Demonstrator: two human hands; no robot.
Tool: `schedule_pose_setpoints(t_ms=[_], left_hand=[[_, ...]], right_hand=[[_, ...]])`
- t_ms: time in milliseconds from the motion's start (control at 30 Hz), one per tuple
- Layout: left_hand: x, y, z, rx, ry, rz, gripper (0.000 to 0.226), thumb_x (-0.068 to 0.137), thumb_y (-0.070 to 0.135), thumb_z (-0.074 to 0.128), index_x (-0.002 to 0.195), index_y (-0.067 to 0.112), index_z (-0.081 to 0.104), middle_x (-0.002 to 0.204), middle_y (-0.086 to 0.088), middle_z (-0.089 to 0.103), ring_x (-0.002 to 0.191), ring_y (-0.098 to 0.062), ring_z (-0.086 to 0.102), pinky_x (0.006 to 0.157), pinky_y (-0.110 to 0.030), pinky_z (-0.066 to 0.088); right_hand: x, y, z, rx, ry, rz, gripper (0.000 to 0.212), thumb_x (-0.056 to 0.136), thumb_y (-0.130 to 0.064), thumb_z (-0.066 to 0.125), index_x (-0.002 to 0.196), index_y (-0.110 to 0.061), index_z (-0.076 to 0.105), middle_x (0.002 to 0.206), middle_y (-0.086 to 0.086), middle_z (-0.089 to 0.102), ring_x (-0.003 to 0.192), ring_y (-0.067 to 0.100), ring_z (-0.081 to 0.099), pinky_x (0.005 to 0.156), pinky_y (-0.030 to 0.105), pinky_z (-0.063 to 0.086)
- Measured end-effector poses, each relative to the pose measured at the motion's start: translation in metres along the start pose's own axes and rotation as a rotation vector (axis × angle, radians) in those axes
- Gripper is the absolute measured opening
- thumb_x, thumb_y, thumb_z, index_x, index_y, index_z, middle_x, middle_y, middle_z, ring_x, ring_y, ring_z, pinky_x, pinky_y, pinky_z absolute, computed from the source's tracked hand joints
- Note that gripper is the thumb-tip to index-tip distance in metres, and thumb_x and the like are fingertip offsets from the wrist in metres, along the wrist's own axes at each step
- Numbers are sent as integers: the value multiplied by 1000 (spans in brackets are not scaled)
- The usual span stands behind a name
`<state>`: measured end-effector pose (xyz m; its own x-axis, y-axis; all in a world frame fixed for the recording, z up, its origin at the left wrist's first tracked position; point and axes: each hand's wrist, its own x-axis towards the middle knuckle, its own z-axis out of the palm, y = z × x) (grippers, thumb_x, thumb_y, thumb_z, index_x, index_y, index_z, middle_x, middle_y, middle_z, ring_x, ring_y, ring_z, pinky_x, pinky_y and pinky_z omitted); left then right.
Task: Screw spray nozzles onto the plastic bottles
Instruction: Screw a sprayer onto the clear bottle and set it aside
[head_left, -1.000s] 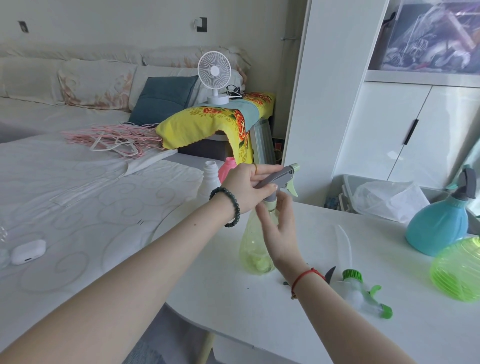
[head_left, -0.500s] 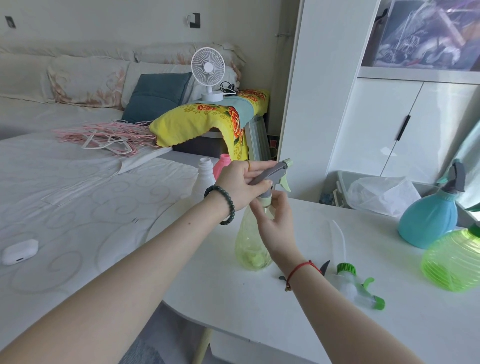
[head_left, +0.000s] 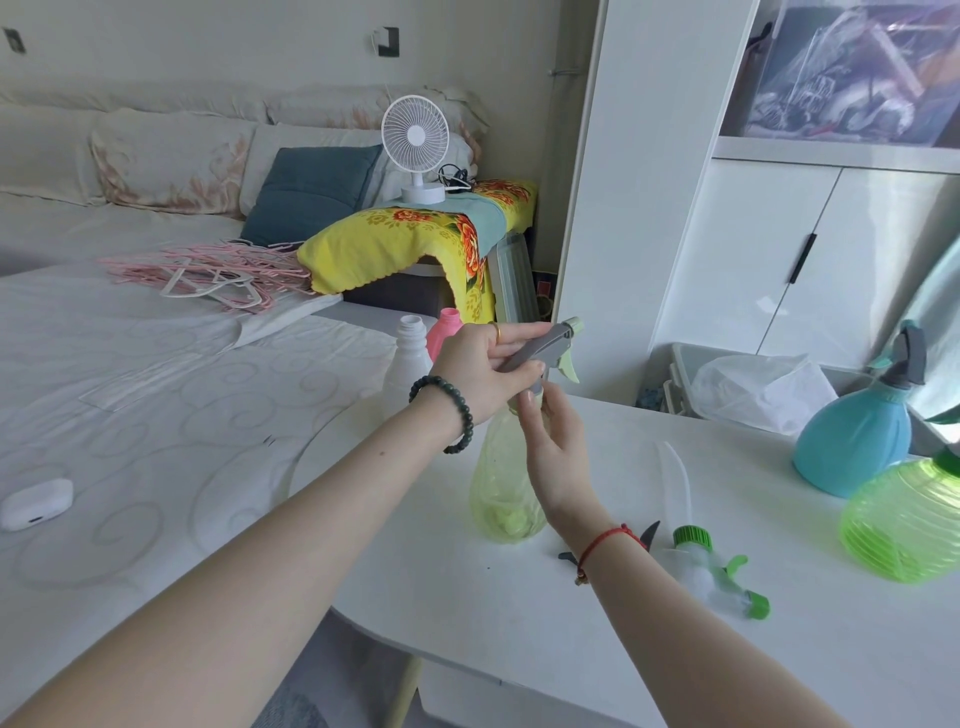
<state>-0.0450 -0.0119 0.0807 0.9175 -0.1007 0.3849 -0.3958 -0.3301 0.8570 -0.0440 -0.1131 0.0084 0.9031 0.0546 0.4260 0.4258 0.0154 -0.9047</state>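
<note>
Two hands engaged at centre frame, fitting a grey nozzle to a pale yellow bottle.

Ordered largest to smallest: white table (head_left: 597, 649); blue bottle (head_left: 852, 441) at right edge, nozzle fitted, judged done; bright green bottle (head_left: 904, 525) lower right, top out of frame, undetermined; pale yellow bottle (head_left: 501, 488) upright at centre; white bottle (head_left: 408, 364) and pink bottle (head_left: 445, 332) behind, necks open, remaining. Five bottles counted. Left hand (head_left: 480, 371) closed around grey nozzle (head_left: 545, 351); right hand (head_left: 553, 447) pinching the collar at the neck, seating judged unfinished. One loose green-capped nozzle (head_left: 719, 569) lying lower right.
</note>
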Motion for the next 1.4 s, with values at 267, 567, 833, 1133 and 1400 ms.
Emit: schedule_pose_setpoints(t_ms=[267,567,833,1133,1400], left_hand=[[0,2,2,35,5,-6,44,77,17,68,119,23,57,105,6,66,69,16,60,63,-2,44],[-57,-75,13,-101,14,-306,55,82,59,26,132,38,32,144,6,37,130,-10,35,113,-39,24],[-62,-91,30,-164,46,-297,41,75,45,55,115,43,45,111,-5,61,98,-8,62,80,-20,49],[-45,-4,127,-340,-131,-179,57,51,50,73,101,50,46,112,19,50,106,-18,60,88,-37,51],[-56,32,266,-331,-384,-211,42,78,43,63,115,42,46,128,3,48,118,-21,51,97,-37,44]], right_hand=[[6,-4,-14,-55,-112,7,13,88,-20,56,83,-32,57,73,-21,58,71,-5,51,70,14,40],[-30,28,-37,-289,-111,158,79,63,-32,80,126,-35,34,123,-7,45,110,11,48,81,15,34],[-29,23,-39,-250,-110,98,54,74,-26,72,116,-31,39,116,-18,50,116,10,47,84,9,36],[-54,-39,-163,-429,11,35,75,48,-54,73,113,-51,35,120,-14,46,109,-6,44,88,12,35],[-119,-34,-294,-603,275,149,76,59,-29,82,123,-24,41,117,-6,56,102,13,54,85,25,44]])
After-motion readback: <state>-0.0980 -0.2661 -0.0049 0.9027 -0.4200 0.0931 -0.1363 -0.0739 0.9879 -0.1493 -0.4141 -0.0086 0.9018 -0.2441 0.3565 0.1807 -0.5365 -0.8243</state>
